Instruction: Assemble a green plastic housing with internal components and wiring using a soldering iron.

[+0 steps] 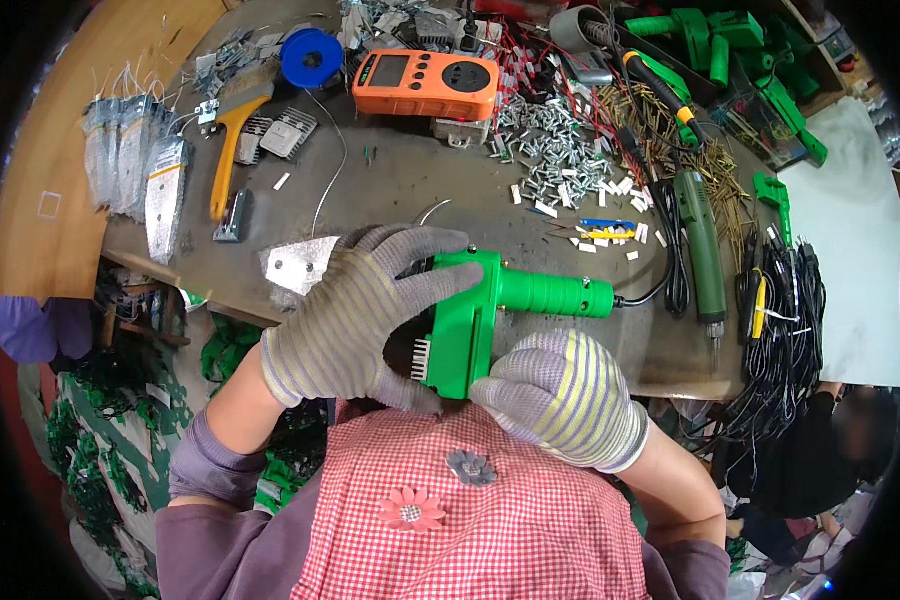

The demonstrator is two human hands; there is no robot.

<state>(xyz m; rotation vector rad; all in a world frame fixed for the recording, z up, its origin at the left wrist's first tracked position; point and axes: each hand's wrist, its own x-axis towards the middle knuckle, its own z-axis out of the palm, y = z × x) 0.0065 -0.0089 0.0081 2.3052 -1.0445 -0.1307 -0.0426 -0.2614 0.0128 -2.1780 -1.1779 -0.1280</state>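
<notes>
In front of my apron is a green hand tool [470,325] with a boxy housing, a ribbed round handle pointing right and a black cord. Metal fins show on its left side. My left hand [360,310], in a grey striped glove, wraps over that left side with fingers on the housing top. A silver metal plate [302,265] sticks out beyond this hand; the hand hides whether it joins the tool. My right hand [565,395], gloved too, is closed at the housing's lower right corner; its fingertips are partly hidden.
Behind stand an orange multimeter [425,85], a blue spool [312,58] and a screw pile [560,150]. A yellow brush [232,140] and wrapped silver plates [130,150] lie left. A green electric screwdriver [703,250] and bundled black cords [780,330] are right; another person [820,460] is beyond.
</notes>
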